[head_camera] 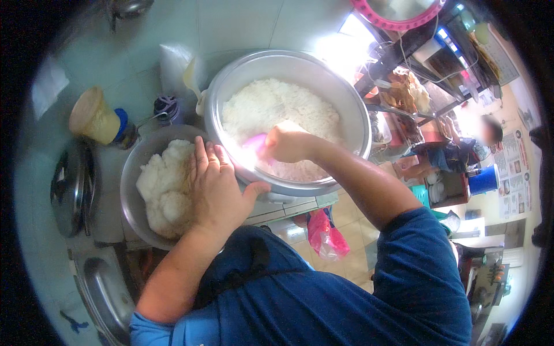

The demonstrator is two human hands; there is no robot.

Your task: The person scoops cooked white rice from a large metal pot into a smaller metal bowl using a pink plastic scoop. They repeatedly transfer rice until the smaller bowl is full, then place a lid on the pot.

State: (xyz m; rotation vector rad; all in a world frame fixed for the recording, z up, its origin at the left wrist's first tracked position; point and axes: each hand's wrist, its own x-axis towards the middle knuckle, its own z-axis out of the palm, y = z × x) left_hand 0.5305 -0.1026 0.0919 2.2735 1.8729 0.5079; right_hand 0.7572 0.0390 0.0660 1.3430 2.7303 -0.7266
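Before me is a large round metal pot (361, 104) with white cooked rice (281, 101) inside. My right hand (289, 145) reaches over its near rim, fingers closed around a pink-purple plastic scoop (256, 143) down in the rice. Glare hides part of the scoop. To the left of the pot, and close against it, stands a metal bowl (129, 212) with clumped white rice (162, 177). My left hand (223, 192) lies flat over the bowl's right side, its thumb stretched to the pot's outer wall. Some of the bowl's rice is hidden beneath that hand.
Beyond the bowl are a yellowish plastic tub (95, 116) and a pale ladle (190, 75). A dark lid (71, 190) and a steel sink (104, 289) lie left. A pink plastic bag (324, 233) hangs below the counter edge. Another person (458, 151) is at far right.
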